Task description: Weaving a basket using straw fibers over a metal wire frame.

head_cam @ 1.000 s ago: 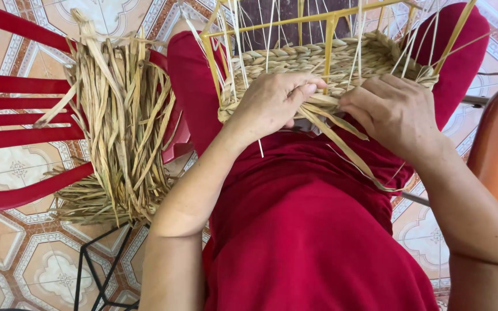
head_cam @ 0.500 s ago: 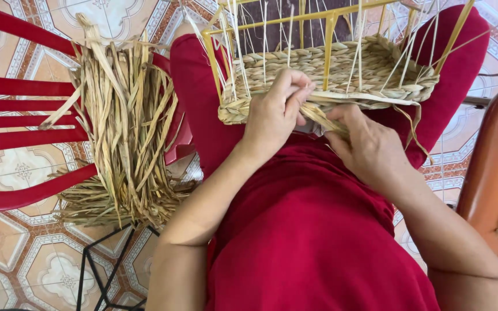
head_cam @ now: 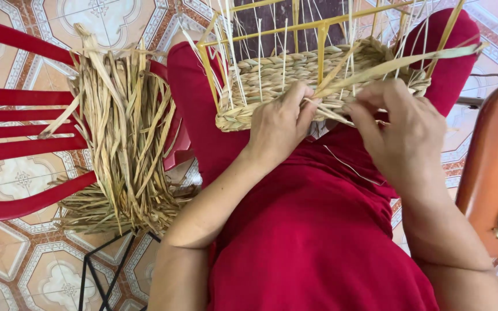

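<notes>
Plainly, the red lap (head_cam: 318,230) is the only support: the basket (head_cam: 295,86) rests across the knees, tilted toward the camera, with nothing under it but cloth, so a hard tug could slide it off toward the tiled floor (head_cam: 7,259).

Beside it, the bundle (head_cam: 116,150) of dried strands is draped over a red chair (head_cam: 12,115) and hangs loose past the seat edge; a knock from the left elbow might drag some down.

On the basket, the yellow frame (head_cam: 321,40) carries thin pale uprights (head_cam: 259,52) standing free above the woven band. These look springy, and a sideways pull could bend one out of line or skip it.

The left hand (head_cam: 278,124) lies on the near rim, its fingers curled together and pressing the weave. The right hand (head_cam: 399,132) sits just beside it, fingers pinched shut on a flat strand (head_cam: 399,62) that runs up and right past the frame. Dry fibre like this may split or snap if twisted too tightly, and if the left hand eases off, the last rows could slacken.
</notes>
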